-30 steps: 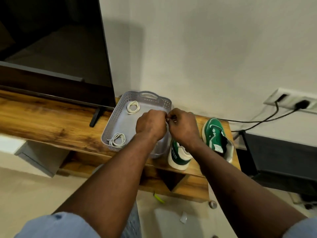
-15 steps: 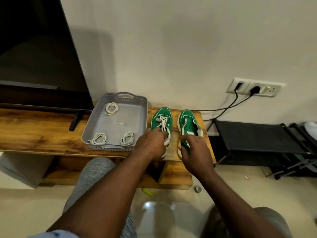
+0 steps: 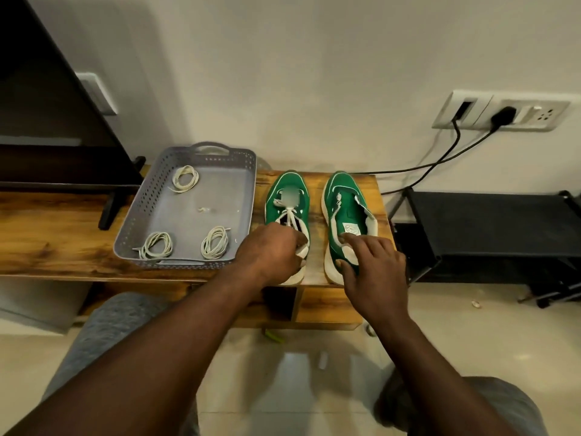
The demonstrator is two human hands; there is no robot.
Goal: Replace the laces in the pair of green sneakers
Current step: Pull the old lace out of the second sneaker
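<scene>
Green sneakers (image 3: 343,189) share the desk (image 3: 47,221): our left hand (image 3: 270,253) grips the left sneaker (image 3: 286,186) with curled fingers, our right hand (image 3: 374,268) rests spread fingers on the right sneaker (image 3: 335,228).

I counted two green sneakers (image 3: 286,187) (image 3: 342,199) on the surface (image 3: 47,221), one tray (image 3: 135,212), three coiled laces (image 3: 185,179) (image 3: 156,245) (image 3: 214,242), and two hands (image 3: 270,253) (image 3: 374,262).

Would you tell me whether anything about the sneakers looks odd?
The pair is mismatched: the right sneaker shows no lacing, while the left sneaker has a white lace.
</scene>
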